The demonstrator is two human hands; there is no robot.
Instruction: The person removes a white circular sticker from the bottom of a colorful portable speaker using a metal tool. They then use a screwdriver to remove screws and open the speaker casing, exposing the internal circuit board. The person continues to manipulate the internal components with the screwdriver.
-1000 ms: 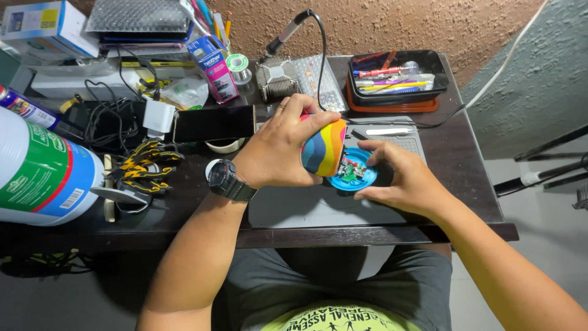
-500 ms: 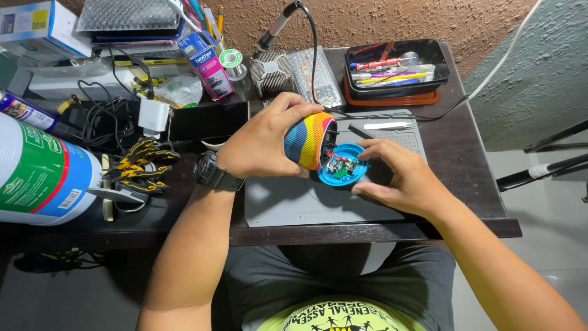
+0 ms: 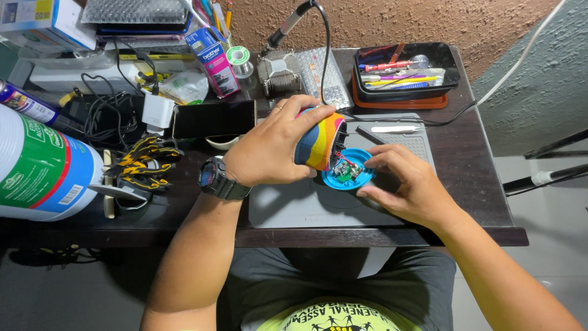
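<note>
black tool tray (image 3: 442, 64), white jug (image 3: 37, 165), soldering iron (image 3: 288, 24), solder spool (image 3: 238, 57)

black wristwatch (image 3: 215, 178), grey shirt (image 3: 288, 276) w/ yellow print

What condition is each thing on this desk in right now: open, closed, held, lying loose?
Striped speaker body: opened, held tilted in the left hand.
Blue end cap: detached, circuit board exposed, lying on the grey mat, steadied by the right hand.
Soldering iron: parked in its stand.
Black tool tray: open, full of tools.
Phone: screen dark, lying flat.
Tweezers: lying loose on the mat.
</note>
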